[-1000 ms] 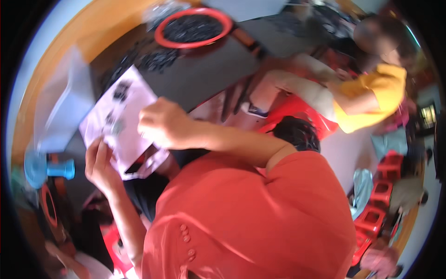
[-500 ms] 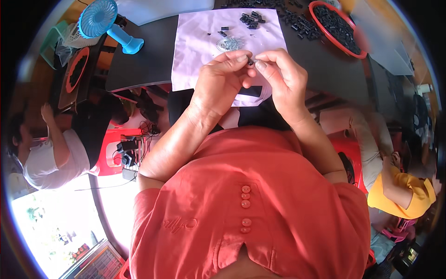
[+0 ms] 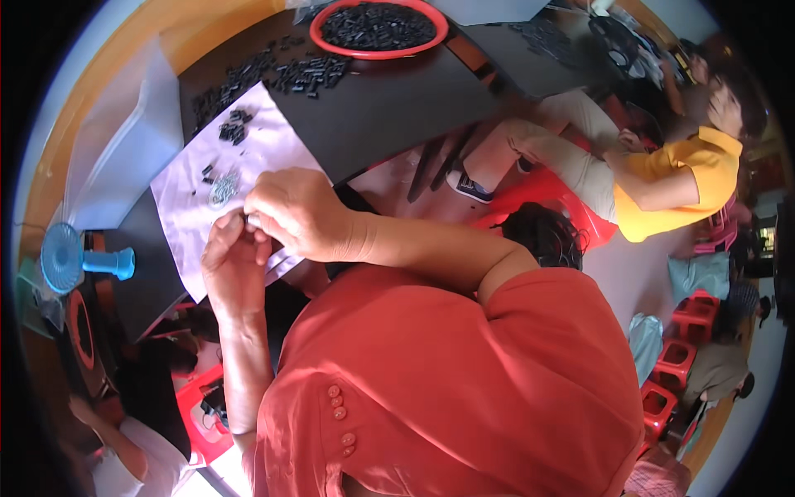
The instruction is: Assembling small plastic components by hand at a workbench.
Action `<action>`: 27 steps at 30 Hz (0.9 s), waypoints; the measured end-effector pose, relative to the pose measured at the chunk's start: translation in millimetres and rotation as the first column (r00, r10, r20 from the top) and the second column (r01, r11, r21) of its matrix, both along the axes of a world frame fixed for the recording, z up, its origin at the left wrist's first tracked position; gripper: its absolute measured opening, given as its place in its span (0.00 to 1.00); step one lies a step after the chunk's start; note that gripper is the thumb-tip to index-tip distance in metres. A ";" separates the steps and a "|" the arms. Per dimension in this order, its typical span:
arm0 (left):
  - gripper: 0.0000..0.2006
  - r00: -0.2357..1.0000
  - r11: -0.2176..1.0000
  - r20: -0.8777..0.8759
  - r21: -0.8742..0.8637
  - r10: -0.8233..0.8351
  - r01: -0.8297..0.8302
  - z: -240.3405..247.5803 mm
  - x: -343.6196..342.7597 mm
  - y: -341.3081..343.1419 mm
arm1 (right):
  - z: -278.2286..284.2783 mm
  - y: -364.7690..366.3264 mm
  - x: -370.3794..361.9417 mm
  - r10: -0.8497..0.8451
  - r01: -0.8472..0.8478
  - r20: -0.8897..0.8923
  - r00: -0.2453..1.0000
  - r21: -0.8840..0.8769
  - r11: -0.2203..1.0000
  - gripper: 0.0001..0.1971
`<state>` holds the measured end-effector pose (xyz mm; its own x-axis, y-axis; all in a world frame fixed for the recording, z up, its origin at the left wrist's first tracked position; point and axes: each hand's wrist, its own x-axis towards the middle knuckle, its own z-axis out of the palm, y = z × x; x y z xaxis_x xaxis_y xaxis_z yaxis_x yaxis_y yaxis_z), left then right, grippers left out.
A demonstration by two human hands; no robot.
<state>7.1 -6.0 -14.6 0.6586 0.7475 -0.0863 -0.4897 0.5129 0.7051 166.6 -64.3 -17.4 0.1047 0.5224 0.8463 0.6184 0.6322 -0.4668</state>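
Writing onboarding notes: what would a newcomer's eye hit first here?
The wearer's red shirt dominates the lower middle, with the left hand and right hand brought close together in front of a pale pink sheet. At the top, a red basin full of small black pieces sits on the dark table; a blue fan stands out at far left.

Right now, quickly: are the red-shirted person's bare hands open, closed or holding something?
Left bare hand: closed in a pinch; anything held is too small to tell.
Right bare hand: closed, fingertips meeting the left's; anything held is hidden.
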 end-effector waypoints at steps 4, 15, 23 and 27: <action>0.08 0.986 0.992 -0.159 0.124 0.040 -0.020 11.3 -1.1 -3.3 | -3.4 -6.0 7.5 0.043 -0.043 0.005 0.999 -0.040 0.998 0.06; 0.05 0.948 0.963 -0.316 0.241 -0.039 0.121 16.1 -24.2 -6.3 | -0.8 -7.3 8.7 0.225 -0.201 0.099 0.969 -0.202 0.958 0.09; 0.07 0.867 0.946 -0.491 0.231 -0.086 0.225 20.3 -29.8 -15.5 | 4.5 -11.4 8.9 0.342 -0.284 0.131 0.930 -0.333 0.899 0.10; 0.12 0.863 0.942 -0.491 0.218 -0.120 0.255 16.1 -32.9 -14.1 | 2.0 -8.2 6.2 0.373 -0.325 0.095 0.923 -0.324 0.888 0.10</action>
